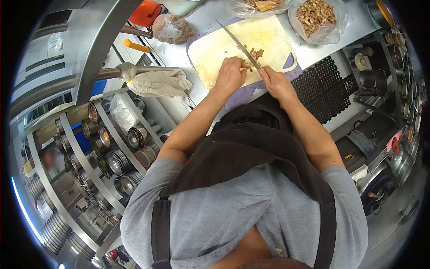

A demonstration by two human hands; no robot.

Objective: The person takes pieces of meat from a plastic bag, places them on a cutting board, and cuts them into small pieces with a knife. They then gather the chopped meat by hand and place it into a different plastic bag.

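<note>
My right hand (275,80) grips the handle of a long knife (237,42) whose blade slants up and left over a cream cutting board (215,49). My left hand (230,74) presses down on a small brown piece of food (255,54) at the blade's lower end. A few chopped bits lie beside it on the board.
A clear bag of chopped brown food (317,17) sits at the board's far right, another bag (260,5) behind it, a third (170,28) to the left. A black perforated mat (324,87) lies right. Metal tins (112,152) fill a rack at left; a cloth (159,83) hangs on a rail.
</note>
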